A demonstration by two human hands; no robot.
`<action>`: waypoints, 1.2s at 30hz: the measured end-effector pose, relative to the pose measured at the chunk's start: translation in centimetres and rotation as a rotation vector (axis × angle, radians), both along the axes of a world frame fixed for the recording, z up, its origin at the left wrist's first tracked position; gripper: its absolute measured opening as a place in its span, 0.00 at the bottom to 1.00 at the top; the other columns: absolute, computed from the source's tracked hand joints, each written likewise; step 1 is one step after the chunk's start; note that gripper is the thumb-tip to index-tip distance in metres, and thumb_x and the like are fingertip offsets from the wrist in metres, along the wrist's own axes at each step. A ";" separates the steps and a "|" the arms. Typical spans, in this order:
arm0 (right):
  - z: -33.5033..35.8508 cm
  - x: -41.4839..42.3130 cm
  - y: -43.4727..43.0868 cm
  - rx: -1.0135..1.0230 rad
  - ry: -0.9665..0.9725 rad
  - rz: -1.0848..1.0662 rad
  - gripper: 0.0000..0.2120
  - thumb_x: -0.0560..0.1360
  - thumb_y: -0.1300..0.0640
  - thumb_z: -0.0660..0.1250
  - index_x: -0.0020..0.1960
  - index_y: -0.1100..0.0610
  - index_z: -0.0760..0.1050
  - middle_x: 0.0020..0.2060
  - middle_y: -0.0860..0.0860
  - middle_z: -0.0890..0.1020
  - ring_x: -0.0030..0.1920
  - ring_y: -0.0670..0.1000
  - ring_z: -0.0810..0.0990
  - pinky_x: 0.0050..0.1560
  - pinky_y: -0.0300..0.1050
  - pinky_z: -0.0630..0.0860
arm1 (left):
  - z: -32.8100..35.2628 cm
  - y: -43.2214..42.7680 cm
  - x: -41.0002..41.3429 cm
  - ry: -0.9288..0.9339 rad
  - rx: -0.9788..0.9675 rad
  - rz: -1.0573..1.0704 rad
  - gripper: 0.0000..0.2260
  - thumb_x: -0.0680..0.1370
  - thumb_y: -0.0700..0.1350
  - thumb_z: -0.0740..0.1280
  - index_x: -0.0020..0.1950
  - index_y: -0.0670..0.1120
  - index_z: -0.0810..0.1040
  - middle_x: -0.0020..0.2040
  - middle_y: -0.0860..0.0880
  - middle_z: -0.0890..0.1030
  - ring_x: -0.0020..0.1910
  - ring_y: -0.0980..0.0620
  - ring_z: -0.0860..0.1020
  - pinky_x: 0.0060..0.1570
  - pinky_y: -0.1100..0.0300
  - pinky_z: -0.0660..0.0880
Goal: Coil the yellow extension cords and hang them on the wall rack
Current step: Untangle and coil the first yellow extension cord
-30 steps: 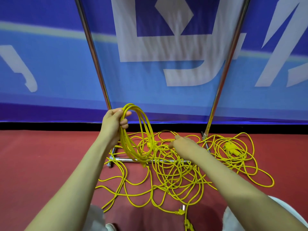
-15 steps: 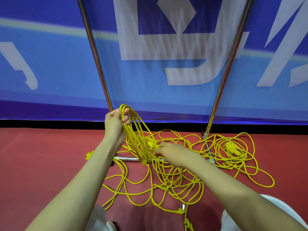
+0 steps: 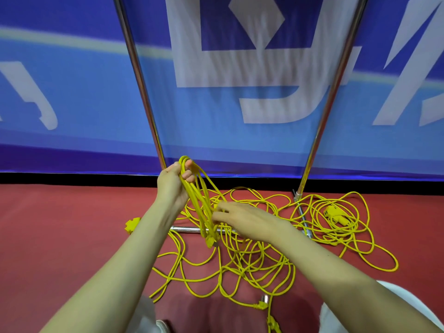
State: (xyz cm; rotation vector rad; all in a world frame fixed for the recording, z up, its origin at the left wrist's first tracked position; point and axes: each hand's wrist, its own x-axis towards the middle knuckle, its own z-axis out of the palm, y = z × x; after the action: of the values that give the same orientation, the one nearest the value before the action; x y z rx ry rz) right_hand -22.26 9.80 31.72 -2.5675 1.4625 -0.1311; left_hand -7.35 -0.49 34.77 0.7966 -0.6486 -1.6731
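My left hand [image 3: 173, 182] grips the top of a partly wound coil of yellow cord [image 3: 203, 207] that hangs down in narrow loops to a plug at its bottom. My right hand [image 3: 240, 218] is against the lower part of the coil, fingers curled around its strands. Beneath both hands a tangled heap of yellow cord [image 3: 240, 263] spreads over the red floor. A second loose cord pile [image 3: 336, 224] with a yellow socket lies to the right. Two slanted metal poles [image 3: 141, 87] of the rack rise in front of a blue banner.
The rack's base bar [image 3: 185, 229] lies on the floor under the coil, and a second base bar runs by the right pole's foot [image 3: 300, 205]. A yellow plug block [image 3: 131, 224] sits left of the bar. Plugs [image 3: 262, 305] lie near my knees.
My right hand moved left from the floor tangle onto the hanging coil. The coil's loops have narrowed and now hang flatter from my left hand.
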 end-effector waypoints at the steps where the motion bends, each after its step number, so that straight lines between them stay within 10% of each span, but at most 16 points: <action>1: 0.1 0.0 0.1 -0.012 -0.009 -0.021 0.16 0.77 0.67 0.58 0.63 0.56 0.71 0.55 0.56 0.70 0.47 0.57 0.71 0.41 0.45 0.64 | 0.0 0.0 0.1 0.021 0.017 -0.008 0.12 0.82 0.34 0.50 0.42 0.40 0.69 0.39 0.45 0.73 0.21 0.59 0.64 0.23 0.69 0.61; 14: -1.1 -0.6 -1.0 0.206 -0.217 -0.530 0.28 0.70 0.27 0.57 0.48 0.53 0.66 0.33 0.46 0.73 0.40 0.54 0.74 0.40 0.48 0.67 | 0.4 -0.3 0.2 0.238 0.174 -0.160 0.11 0.84 0.40 0.53 0.46 0.38 0.70 0.42 0.44 0.76 0.20 0.58 0.64 0.21 0.68 0.64; 19: -0.1 -0.5 -1.4 0.143 -0.355 -0.431 0.23 0.65 0.30 0.67 0.41 0.49 0.68 0.31 0.47 0.75 0.34 0.48 0.73 0.39 0.48 0.72 | 0.4 -0.5 0.2 0.196 0.133 -0.149 0.11 0.84 0.39 0.53 0.46 0.38 0.70 0.42 0.44 0.76 0.20 0.58 0.64 0.22 0.69 0.63; 22: 0.7 -0.5 -1.5 0.195 -0.426 -0.195 0.05 0.73 0.56 0.66 0.49 0.51 0.75 0.40 0.46 0.74 0.38 0.42 0.71 0.44 0.38 0.70 | 0.4 -0.1 -0.1 0.091 0.092 -0.161 0.11 0.83 0.38 0.53 0.45 0.38 0.71 0.40 0.44 0.76 0.21 0.59 0.64 0.22 0.69 0.62; 24: 1.2 -0.8 -1.7 0.164 -0.389 -0.100 0.13 0.76 0.65 0.60 0.57 0.55 0.77 0.46 0.45 0.70 0.45 0.41 0.70 0.48 0.28 0.65 | 0.3 0.1 -0.3 0.016 0.074 -0.205 0.11 0.83 0.38 0.53 0.46 0.37 0.71 0.40 0.44 0.76 0.21 0.59 0.65 0.22 0.69 0.62; 29: 0.6 -1.3 -2.3 0.083 -0.710 -0.304 0.11 0.74 0.55 0.70 0.51 0.53 0.69 0.46 0.48 0.75 0.43 0.52 0.79 0.47 0.48 0.75 | 0.0 1.0 -1.0 -0.061 0.082 -0.325 0.12 0.83 0.39 0.54 0.46 0.35 0.73 0.39 0.45 0.77 0.21 0.59 0.65 0.21 0.69 0.62; 33: 0.2 -2.0 -2.4 0.252 -0.487 -0.503 0.24 0.70 0.32 0.63 0.47 0.53 0.70 0.39 0.52 0.81 0.39 0.52 0.80 0.45 0.51 0.75 | 0.2 1.5 -1.3 -0.030 0.047 -0.386 0.10 0.83 0.38 0.55 0.48 0.35 0.73 0.37 0.45 0.81 0.22 0.59 0.66 0.22 0.68 0.64; 36: 0.4 -2.0 -2.3 0.341 -0.520 -0.489 0.17 0.74 0.41 0.67 0.49 0.53 0.68 0.37 0.49 0.76 0.35 0.48 0.74 0.39 0.47 0.70 | 0.3 1.5 -1.1 -0.108 -0.025 -0.421 0.10 0.83 0.38 0.55 0.48 0.36 0.74 0.40 0.45 0.80 0.22 0.59 0.66 0.22 0.68 0.64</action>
State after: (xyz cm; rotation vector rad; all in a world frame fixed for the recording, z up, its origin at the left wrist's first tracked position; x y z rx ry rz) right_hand -24.27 7.51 32.16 -1.6996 1.6751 -0.5189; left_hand -8.47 1.05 35.10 0.7720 -0.9614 -2.0046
